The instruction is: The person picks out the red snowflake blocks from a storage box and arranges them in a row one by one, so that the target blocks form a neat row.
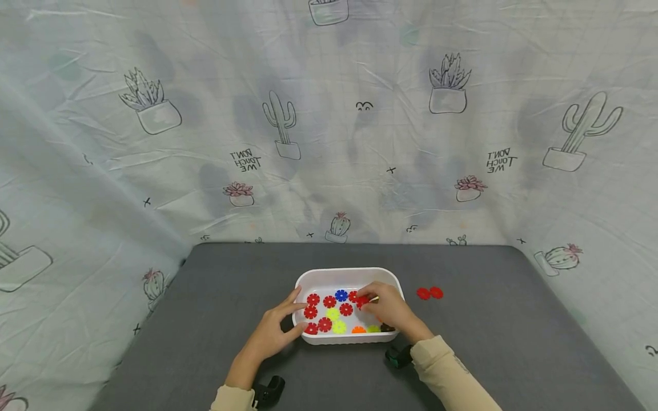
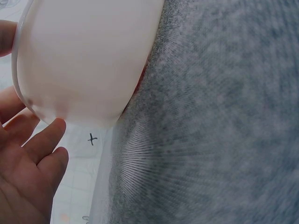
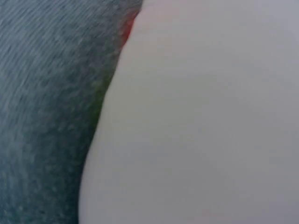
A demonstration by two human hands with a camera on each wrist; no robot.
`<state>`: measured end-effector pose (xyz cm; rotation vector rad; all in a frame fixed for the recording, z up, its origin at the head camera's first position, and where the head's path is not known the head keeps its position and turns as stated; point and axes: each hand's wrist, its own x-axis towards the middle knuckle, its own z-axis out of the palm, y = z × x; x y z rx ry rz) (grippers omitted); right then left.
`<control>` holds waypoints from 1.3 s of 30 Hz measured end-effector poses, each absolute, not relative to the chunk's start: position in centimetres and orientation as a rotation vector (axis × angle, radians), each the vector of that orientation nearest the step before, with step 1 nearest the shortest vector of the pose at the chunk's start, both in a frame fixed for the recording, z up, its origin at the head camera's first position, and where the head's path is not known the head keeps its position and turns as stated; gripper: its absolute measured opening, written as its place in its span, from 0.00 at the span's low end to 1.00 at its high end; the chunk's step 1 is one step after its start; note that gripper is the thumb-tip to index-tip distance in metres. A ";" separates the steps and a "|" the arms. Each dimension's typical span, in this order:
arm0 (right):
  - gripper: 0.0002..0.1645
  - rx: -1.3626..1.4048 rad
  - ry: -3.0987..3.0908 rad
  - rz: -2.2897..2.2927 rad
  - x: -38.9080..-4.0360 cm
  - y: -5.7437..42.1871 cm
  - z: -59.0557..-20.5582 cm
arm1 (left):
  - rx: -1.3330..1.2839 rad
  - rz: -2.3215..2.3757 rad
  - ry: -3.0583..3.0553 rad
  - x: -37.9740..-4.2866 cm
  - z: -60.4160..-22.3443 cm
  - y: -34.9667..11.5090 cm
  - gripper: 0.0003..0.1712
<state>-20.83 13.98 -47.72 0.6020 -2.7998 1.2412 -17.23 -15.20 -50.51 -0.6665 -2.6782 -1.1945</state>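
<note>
A white plastic tray [image 1: 339,339] holds several notched, flower-shaped plastic discs, red, yellow-green, blue and orange. My left hand [image 1: 273,331] holds the tray's left end, with thumb and forefinger reaching over the rim. In the left wrist view other fingers [image 2: 49,140] of that hand press the outside of the tray wall [image 2: 88,60]. Over the tray's right half, my right hand [image 1: 388,308] pinches a red disc [image 1: 362,301] between thumb and fingertips. The right wrist view shows only the pale tray wall [image 3: 196,116] and cloth, without the hand.
Two red discs [image 1: 429,293] lie side by side on the grey table [image 1: 478,319], right of the tray. A dark piece [image 1: 387,327] is in the tray's near right corner. Behind the table hangs a cactus-printed curtain [image 1: 329,131].
</note>
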 end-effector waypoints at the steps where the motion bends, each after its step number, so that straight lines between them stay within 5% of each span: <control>1: 0.14 0.595 -2.776 1.274 -20.8 14.0 -47.6 | -0.667 -1.194 -2.680 -17.2 -50.5 -15.2 0.25; 15: 0.22 0.455 -2.489 1.631 -19.5 17.7 -46.3 | -0.687 -1.204 -2.658 -17.3 -50.5 -15.1 0.25; 39: 0.27 -0.070 -2.105 1.866 -19.5 27.8 -51.0 | -0.672 -1.205 -2.662 -17.4 -50.8 -15.2 0.25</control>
